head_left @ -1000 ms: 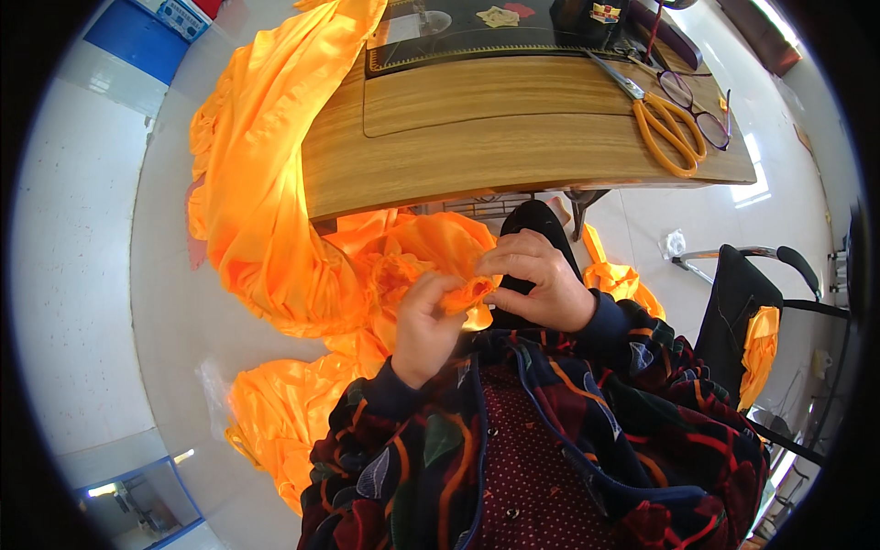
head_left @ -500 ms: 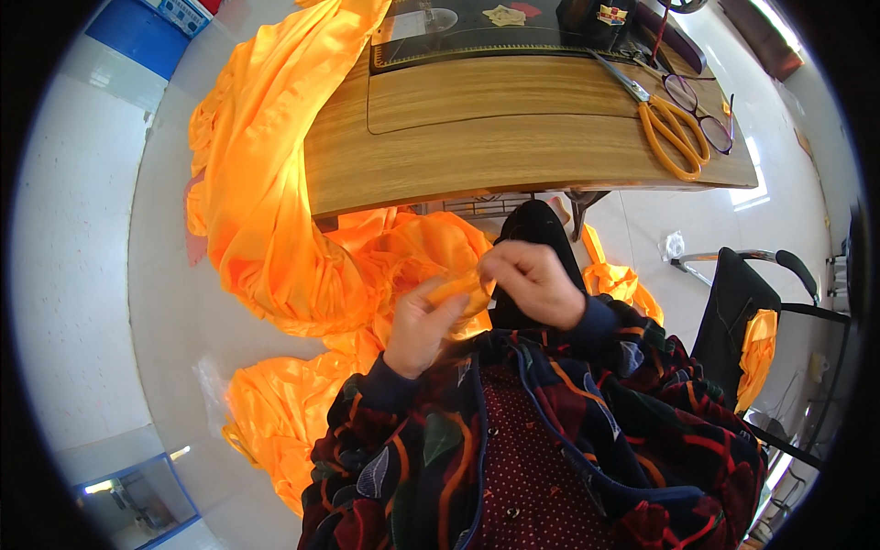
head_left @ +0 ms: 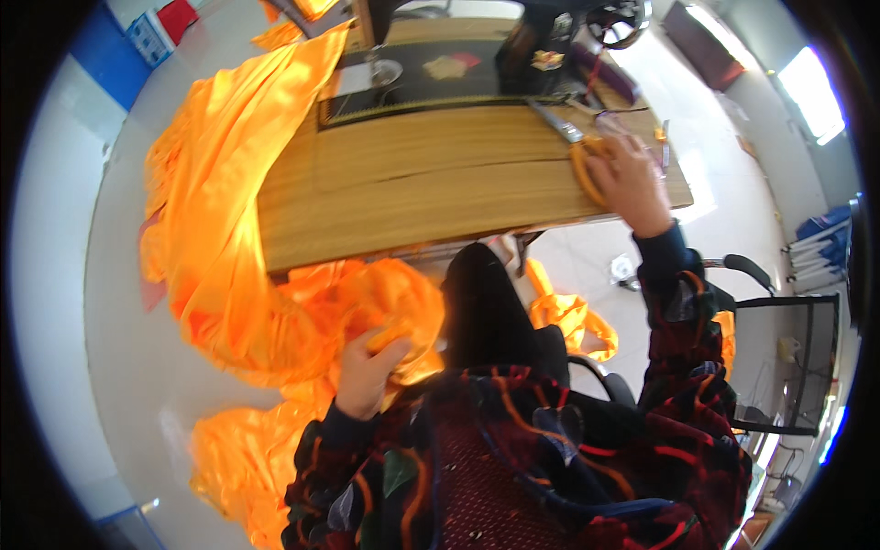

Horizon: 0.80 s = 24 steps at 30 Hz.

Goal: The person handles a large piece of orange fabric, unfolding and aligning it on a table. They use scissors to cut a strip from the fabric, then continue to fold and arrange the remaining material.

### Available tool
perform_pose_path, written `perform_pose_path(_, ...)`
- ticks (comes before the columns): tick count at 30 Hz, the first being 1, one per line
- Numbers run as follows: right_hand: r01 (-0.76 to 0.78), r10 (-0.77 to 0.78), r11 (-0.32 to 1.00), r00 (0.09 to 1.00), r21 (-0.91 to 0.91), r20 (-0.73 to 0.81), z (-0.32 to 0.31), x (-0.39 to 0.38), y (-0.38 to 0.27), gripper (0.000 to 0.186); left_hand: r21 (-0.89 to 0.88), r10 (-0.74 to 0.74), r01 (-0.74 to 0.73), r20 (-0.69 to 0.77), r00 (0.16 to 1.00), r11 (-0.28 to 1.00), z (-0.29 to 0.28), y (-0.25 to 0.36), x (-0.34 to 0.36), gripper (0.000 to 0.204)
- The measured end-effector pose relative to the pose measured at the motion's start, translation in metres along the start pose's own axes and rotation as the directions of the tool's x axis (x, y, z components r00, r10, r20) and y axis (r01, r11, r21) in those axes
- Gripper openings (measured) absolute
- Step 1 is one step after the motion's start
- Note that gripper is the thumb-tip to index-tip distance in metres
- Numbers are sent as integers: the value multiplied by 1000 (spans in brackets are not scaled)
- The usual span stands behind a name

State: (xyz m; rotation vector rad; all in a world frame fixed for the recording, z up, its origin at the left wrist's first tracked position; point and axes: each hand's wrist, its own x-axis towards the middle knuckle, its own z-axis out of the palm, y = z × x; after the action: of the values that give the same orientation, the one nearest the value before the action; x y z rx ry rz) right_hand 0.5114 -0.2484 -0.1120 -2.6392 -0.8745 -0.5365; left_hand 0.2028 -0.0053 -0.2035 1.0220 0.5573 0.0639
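Shiny orange satin fabric hangs over the left end of the wooden sewing table and bunches up toward my lap. My left hand is closed on a gathered bit of that fabric, pinched between thumb and fingers. At the table's right end, my right hand lies palm down over the orange handles of large scissors, its fingers curled about them. The blades rest on the tabletop, pointing away to the left. Purple-rimmed glasses lie beside this hand, mostly hidden by it.
A black sewing machine with a handwheel stands at the table's far side. More orange cloth lies on the floor at lower left, and another orange piece right of my knee. An office chair stands at right.
My right hand has left the fabric at my lap and reached forward right onto the scissors. My left hand keeps its pinch on the cloth. The view has shifted up and right.
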Motion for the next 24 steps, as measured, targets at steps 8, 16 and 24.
perform_pose_path(8, -44, 19, 996, 955, 80, 295, -24, -5, 6, 47, -75, 40, -40, 6, 999, 996, 0, 0, -2, 24)
perform_pose_path(16, 17, -31, 999, 937, 43, 348, -37, -33, 0, 67, -73, 38, -37, 12, 999, 997, 0, 0, -1, 24)
perform_pose_path(24, -222, -78, 707, 919, 671, 387, -14, -100, -49, 66, 18, -13, 13, -9, 1000, 1000, -6, -6, 3, 24)
